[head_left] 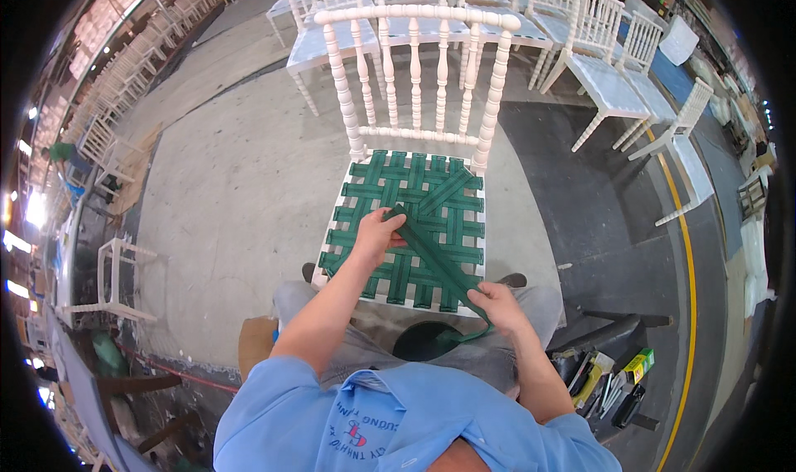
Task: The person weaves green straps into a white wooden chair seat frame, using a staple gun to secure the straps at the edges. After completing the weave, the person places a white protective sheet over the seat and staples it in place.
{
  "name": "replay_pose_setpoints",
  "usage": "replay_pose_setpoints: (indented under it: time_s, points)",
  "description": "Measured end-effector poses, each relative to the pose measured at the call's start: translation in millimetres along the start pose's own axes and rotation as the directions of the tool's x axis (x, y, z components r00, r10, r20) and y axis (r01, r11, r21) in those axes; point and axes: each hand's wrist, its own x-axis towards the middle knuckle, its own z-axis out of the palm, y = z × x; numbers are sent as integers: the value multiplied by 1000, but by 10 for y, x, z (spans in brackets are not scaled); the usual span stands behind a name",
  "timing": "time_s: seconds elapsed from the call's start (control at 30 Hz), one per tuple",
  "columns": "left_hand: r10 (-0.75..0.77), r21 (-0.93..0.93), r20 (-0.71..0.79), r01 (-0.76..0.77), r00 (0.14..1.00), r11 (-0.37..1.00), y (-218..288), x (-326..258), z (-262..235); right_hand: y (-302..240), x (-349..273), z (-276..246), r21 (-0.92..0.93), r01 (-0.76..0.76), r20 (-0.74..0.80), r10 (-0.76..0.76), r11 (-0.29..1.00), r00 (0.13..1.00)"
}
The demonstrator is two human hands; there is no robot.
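While the loose green webbing strap (433, 252) runs on a slant across the woven seat (365, 192) of the white chair (414, 74), its long axis goes from the far right corner, near the chair back, down toward the person's lap — so it lies between the two hands. The left hand (377, 233) rests on the weave at the middle of the seat, fingers curled onto the strap's near edge and pressing it down. The right hand (496, 300) sits at the seat's front rail, fingers closed around the strap's lower end, which trails on below the hand. Of the two, the right hand is nearer the free end. Bare concrete floor (240, 190) lies open to the left; a tool tray (601, 381) crowds the right knee, and more white chairs (613, 82) stand well beyond.
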Motion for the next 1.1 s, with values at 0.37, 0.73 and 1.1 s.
replay_pose_setpoints:
  time_s: [0.37,0.73,1.1]
  points:
    - [233,815,-40,-103,972,570,-594,797,-60,177,657,1,-777,112,-365,-589,619,721]
    - [305,846,-44,-127,951,518,-525,947,-71,-135,2078,1045,718,-387,298,247,578,922]
    - [-583,917,-190,355,790,182,49,1700,-91,-193,2534,1165,914,-406,379,313,23,871]
